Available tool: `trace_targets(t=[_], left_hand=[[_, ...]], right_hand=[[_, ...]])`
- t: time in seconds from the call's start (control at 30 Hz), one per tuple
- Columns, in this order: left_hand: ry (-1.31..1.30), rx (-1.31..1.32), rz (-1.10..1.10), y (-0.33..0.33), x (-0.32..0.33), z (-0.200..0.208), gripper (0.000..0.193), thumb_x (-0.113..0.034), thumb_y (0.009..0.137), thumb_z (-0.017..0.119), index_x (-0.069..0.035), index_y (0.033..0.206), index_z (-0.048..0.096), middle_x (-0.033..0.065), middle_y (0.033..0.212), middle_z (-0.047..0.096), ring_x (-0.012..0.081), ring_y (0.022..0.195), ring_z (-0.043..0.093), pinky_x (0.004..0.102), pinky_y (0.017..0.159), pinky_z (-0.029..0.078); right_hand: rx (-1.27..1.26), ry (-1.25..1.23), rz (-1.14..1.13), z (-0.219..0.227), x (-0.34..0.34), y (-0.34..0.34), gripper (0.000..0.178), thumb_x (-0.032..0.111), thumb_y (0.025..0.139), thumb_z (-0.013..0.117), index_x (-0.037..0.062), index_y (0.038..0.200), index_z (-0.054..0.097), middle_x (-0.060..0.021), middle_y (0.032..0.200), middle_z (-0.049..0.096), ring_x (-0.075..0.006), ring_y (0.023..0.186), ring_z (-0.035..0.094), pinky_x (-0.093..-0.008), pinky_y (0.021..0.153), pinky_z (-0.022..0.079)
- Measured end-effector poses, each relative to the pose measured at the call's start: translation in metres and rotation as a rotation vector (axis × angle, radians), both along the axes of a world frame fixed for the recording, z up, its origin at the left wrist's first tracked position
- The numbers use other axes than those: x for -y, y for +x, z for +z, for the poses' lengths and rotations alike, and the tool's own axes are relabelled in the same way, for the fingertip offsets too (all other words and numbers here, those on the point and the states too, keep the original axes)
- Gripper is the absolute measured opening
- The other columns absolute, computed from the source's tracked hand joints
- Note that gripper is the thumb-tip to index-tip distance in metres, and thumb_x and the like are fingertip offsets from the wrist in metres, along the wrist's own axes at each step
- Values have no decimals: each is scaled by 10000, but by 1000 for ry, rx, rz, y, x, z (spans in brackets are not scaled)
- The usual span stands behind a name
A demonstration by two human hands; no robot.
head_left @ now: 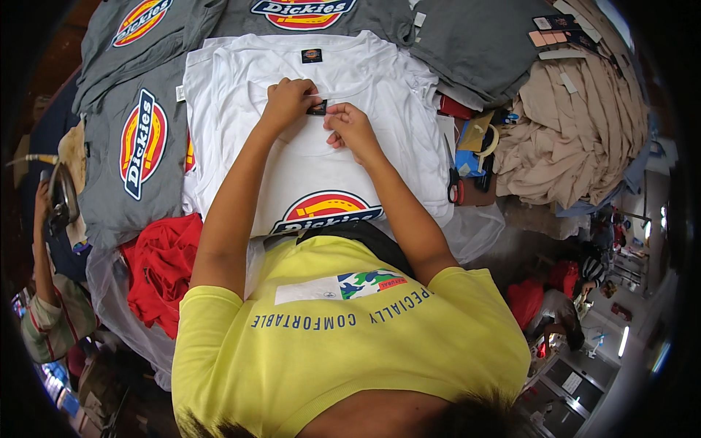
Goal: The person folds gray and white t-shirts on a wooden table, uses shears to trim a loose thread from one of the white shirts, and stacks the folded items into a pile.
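Note:
In front of me lies a stack of white T-shirts (219, 95), the top one with a red, yellow and navy print near its lower edge. At its neckline is a small black neck label (317, 108). My left hand (288, 102) pinches one end of that label from the left. The fingertips of my right hand (350, 130) close on its other end, the remaining fingers curled below. Another black label (312, 55) shows on the white shirt just beyond my hands.
Grey printed T-shirts (102, 175) lie left and behind. A red cloth (164, 270) is heaped at the near left. To the right are scissors (456, 187), a tape roll (488, 142) and piled beige fabric (569, 139). At far left, another person holds an iron (64, 193).

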State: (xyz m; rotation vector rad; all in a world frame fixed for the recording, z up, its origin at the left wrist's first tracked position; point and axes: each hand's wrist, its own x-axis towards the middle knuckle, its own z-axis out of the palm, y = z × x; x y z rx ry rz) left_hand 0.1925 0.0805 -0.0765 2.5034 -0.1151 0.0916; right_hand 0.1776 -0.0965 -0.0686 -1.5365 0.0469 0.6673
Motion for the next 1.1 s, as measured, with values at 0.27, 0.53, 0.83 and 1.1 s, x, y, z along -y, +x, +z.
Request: trace_targets(t=[0.27, 0.53, 0.83, 1.1], left_hand=[[-340, -190, 96, 5, -5, -9, 231, -306, 766, 662, -97, 862, 668, 63, 741, 666, 172, 681, 631, 277, 666, 461], [-521, -262, 90, 5, -6, -18, 179, -216, 823, 614, -58, 907, 623, 11, 791, 632, 85, 724, 552, 232, 680, 428], [-545, -338, 47, 3, -6, -4, 166, -128, 832, 593, -47, 977, 588, 12, 798, 625, 72, 753, 554, 204, 682, 414], [-713, -314, 66, -4, -6, -3, 277, -67, 824, 587, -40, 1096, 545, 50, 792, 644, 85, 730, 583, 211, 660, 427]], right_hand=[[-29, 125, -117, 4, -10, -2, 294, 161, 822, 618, 38, 1040, 463, -66, 787, 586, -127, 484, 567, -225, 412, 438], [-49, 87, -119, 7, -17, -2, 301, 159, 820, 628, 29, 1031, 456, -87, 819, 605, -149, 534, 606, -223, 442, 469], [-3, 92, -138, -1, -17, -6, 329, 115, 823, 609, 17, 1070, 416, -105, 826, 610, -168, 565, 623, -229, 465, 482], [87, 56, -144, -5, -21, -9, 275, 90, 820, 612, 37, 1025, 436, -99, 818, 613, -156, 519, 612, -218, 416, 459]])
